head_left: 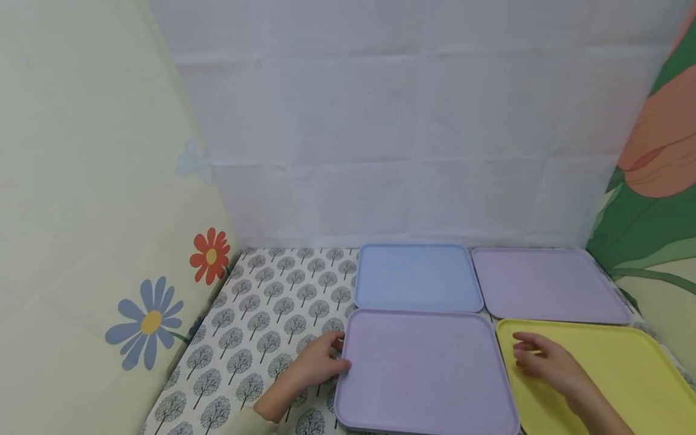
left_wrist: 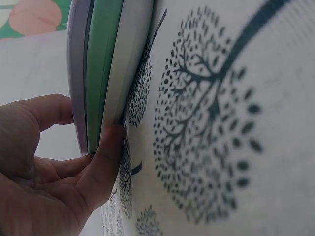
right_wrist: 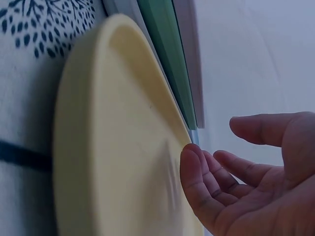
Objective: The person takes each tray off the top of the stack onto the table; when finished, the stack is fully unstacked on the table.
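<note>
A light purple tray (head_left: 424, 370) lies on top of a stack at the front middle. Below it, the left wrist view shows a green tray (left_wrist: 102, 54) and a whitish tray (left_wrist: 129, 54). My left hand (head_left: 319, 362) holds the stack's left edge, its thumb at the purple rim and its other fingers against the lower trays' side. To the right of the stack lies a yellow tray (head_left: 603, 368). Over its left part hovers my right hand (head_left: 550, 364), fingers loosely bent and thumb apart, with nothing in it.
Behind the stack lies a blue tray (head_left: 417, 278), and a second light purple tray (head_left: 549, 285) is at the back right. Tree-patterned cloth (head_left: 261, 326) covers the table. A white sheet (head_left: 402, 121) hangs behind, with flower-printed panels (head_left: 81, 211) at the sides.
</note>
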Demonstrator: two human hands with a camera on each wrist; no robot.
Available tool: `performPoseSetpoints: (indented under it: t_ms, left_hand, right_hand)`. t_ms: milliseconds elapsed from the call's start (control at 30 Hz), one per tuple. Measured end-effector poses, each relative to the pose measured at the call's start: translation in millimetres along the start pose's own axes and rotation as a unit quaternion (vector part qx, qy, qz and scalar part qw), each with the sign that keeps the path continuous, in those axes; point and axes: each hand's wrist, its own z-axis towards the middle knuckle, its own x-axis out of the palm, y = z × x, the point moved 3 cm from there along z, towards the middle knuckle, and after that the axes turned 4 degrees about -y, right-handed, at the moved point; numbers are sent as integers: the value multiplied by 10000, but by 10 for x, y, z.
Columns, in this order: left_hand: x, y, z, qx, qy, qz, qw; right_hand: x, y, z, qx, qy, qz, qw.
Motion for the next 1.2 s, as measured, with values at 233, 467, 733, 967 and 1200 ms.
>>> performPoseSetpoints:
  t_ms: [233, 467, 733, 967, 1200]
  left_hand:
    - [7, -11, 26, 51, 7, 218, 9997]
    - [7, -58, 35, 235, -9, 583, 9980]
    - [7, -86, 34, 283, -53, 697, 9972]
    - [-9, -102, 19, 239, -151, 750, 9968]
    - [-114, -129, -34, 10, -403, 529, 9978]
  right_hand:
    - [125, -13, 19, 56, 110, -25, 9999]
    - [186, -12, 57, 127, 132, -565, 9982]
    - [235, 9, 100, 518, 133, -1035, 9932]
    - [234, -3, 113, 565, 148, -1022, 9930]
    - [221, -2, 117, 547, 152, -1016, 9932]
